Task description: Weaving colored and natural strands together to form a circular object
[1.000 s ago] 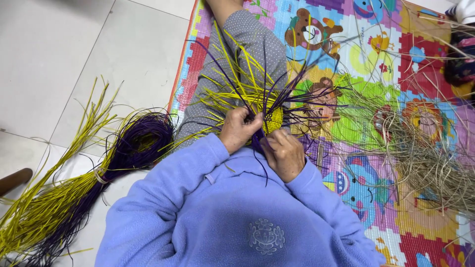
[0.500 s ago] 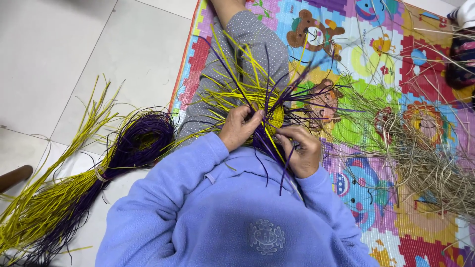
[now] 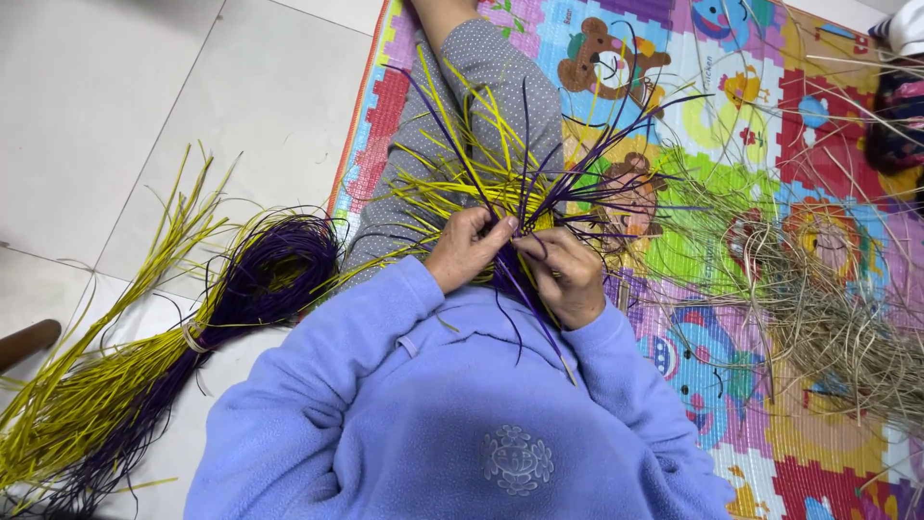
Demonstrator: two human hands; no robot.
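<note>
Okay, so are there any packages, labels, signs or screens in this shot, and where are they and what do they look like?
No packages, signs or screens show.
Round embroidered emblem: on the back of the lilac fleece top, tone-on-tone pale stitching, detail too small to tell.
Play mat: under the person, printed with cartoon animals in bright tiles; pictures, not a label.

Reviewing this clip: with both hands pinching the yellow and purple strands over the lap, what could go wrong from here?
1. The loose strand ends fan out in all directions around the left hand and right hand, so a wrong strand might get picked or tangled.
2. The natural-coloured fibre pile lies close on the play mat; stray fibres could snag in the work.
</note>
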